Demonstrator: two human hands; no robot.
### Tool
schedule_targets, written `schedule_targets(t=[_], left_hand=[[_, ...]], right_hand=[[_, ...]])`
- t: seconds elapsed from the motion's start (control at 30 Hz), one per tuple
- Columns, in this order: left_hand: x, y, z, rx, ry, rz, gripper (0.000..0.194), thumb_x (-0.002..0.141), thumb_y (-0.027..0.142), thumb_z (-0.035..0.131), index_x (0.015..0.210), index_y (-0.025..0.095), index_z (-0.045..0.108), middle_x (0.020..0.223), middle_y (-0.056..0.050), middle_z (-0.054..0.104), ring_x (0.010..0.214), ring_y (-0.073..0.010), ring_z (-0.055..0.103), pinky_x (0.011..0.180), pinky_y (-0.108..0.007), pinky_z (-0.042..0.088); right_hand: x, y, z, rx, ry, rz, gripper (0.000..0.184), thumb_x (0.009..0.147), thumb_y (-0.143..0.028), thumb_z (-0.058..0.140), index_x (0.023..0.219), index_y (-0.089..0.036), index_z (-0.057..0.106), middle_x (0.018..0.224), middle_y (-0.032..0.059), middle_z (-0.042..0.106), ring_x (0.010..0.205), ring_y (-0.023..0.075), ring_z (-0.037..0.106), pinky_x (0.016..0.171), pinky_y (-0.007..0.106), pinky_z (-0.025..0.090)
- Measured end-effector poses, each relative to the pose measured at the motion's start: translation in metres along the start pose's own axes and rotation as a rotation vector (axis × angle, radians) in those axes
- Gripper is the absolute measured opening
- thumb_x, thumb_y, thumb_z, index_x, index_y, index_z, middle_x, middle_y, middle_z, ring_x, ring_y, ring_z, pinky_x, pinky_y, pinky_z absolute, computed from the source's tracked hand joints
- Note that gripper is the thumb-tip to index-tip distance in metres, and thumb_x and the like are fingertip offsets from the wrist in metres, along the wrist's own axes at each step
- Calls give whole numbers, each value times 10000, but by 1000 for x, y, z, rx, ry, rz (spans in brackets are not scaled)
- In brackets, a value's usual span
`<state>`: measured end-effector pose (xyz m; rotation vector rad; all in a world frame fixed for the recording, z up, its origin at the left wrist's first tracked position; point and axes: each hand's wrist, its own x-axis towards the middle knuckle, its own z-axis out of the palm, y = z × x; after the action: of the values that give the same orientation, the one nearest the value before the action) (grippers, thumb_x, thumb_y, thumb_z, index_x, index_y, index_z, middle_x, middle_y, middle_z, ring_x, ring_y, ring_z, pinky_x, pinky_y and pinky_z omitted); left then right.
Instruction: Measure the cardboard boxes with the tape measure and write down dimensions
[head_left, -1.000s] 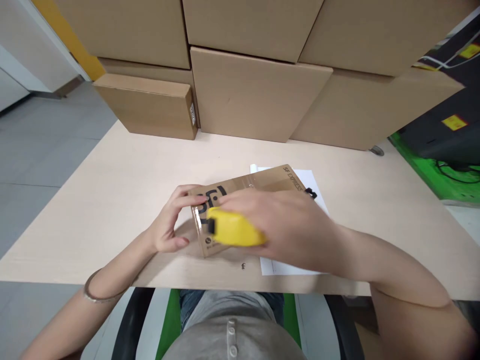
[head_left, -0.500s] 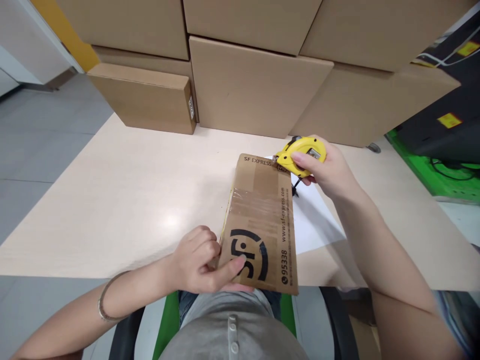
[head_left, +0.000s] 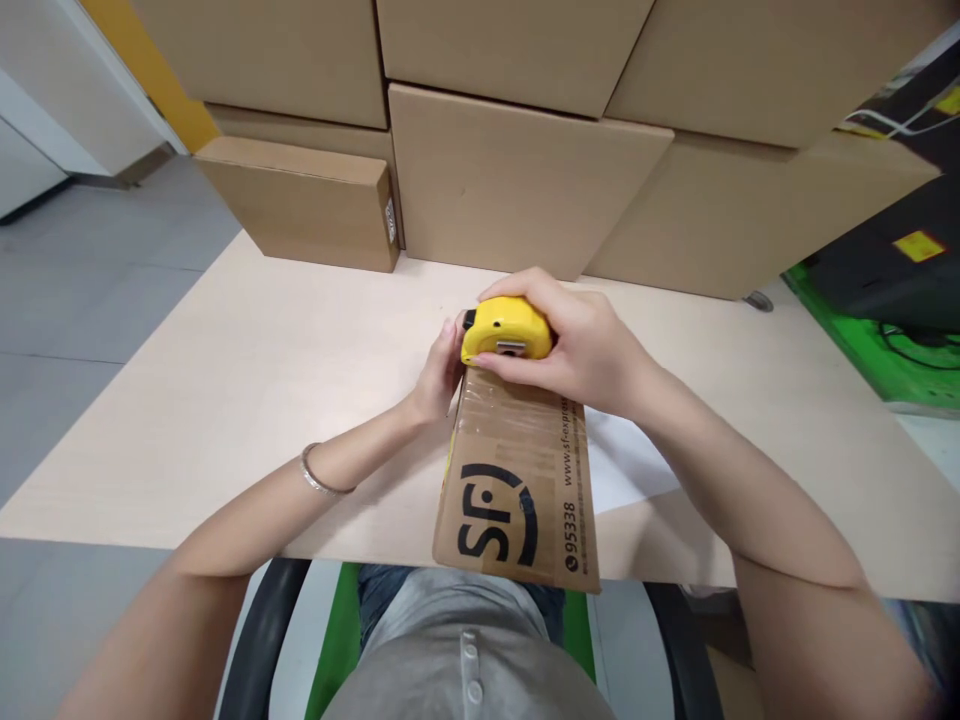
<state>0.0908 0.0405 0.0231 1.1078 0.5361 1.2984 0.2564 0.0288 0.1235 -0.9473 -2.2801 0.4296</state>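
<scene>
A brown SF Express cardboard box (head_left: 517, 480) lies on the table, its near end jutting past the front edge. My right hand (head_left: 574, 335) is closed around a yellow tape measure (head_left: 514, 325), which sits over the far part of the box's top face. At the box's far left edge, my left hand (head_left: 439, 370) reaches up beside the tape measure with its thumb raised. Most of its fingers are hidden behind the box and the tape measure, so what they grip cannot be made out. No drawn-out blade is clearly visible.
White paper (head_left: 630, 465) lies partly under the box on the pale table (head_left: 300, 370). Large cardboard boxes (head_left: 517, 190) are stacked along the back, with a smaller carton (head_left: 307, 210) at left. Dark equipment (head_left: 877, 260) stands on a green surface at right.
My right hand has carried the tape measure left and turned it over the box's far end. My left hand has left the near left corner and moved up the box's left side.
</scene>
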Motion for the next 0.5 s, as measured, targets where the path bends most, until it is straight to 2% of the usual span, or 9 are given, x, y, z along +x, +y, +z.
schedule_targets(t=[0.1, 0.2, 0.33, 0.43, 0.5], left_hand=[[-2, -6, -4, 57, 12, 44, 441, 933, 661, 561, 963, 237, 677, 1022, -62, 732, 1069, -302, 683, 1000, -489, 568], [-2, -11, -12, 95, -55, 98, 354, 923, 584, 617, 1053, 264, 697, 1130, -51, 716, 1108, -274, 662, 1025, -451, 547], [-1, -11, -18, 106, -143, 69, 305, 948, 540, 606, 1133, 312, 690, 1235, -44, 677, 1159, -276, 637, 989, -443, 541], [1, -8, -21, 166, -161, 74, 300, 925, 547, 650, 1106, 314, 705, 1200, -48, 673, 1142, -284, 627, 978, -454, 532], [2, -7, -22, 174, -181, 73, 291, 924, 548, 656, 1097, 318, 705, 1193, -48, 675, 1136, -281, 625, 971, -454, 532]], right_hand=[[-2, 1, -4, -45, -37, -21, 358, 885, -370, 768, 1210, -253, 672, 1171, 45, 783, 918, 221, 738, 821, 339, 553], [-25, 9, -22, -55, 9, 12, 360, 873, -387, 794, 1202, -278, 694, 1163, 29, 785, 930, 232, 746, 831, 355, 570], [-71, 22, -46, -55, 103, 124, 394, 843, -367, 835, 1209, -329, 697, 1162, 29, 784, 885, 249, 748, 768, 381, 592], [-94, 29, -54, -70, 165, 173, 441, 811, -333, 865, 1212, -371, 686, 1124, 17, 786, 803, 242, 737, 678, 380, 579], [-99, 31, -53, -65, 168, 174, 449, 801, -318, 875, 1202, -383, 684, 1098, 10, 784, 777, 240, 731, 667, 387, 580]])
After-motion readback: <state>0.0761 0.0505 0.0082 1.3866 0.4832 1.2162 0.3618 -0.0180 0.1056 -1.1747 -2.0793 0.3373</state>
